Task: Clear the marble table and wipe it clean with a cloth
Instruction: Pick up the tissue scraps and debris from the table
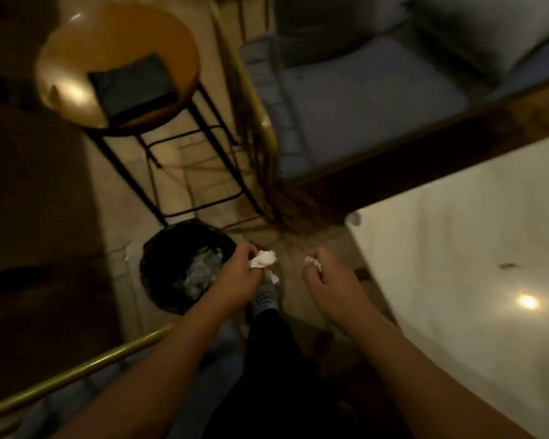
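Note:
My left hand grips a crumpled white tissue just to the right of a black-lined trash bin on the floor. My right hand is curled round a smaller white tissue wad, between the bin and the marble table. The white marble top fills the right side and carries a small dark smudge and a lamp reflection. The bin holds pale crumpled rubbish.
A round wooden stool with black metal legs and a dark square pad stands beyond the bin. A brass rail crosses at lower left. A grey cushioned seat lies behind the table. My sock-clad foot is beneath my hands.

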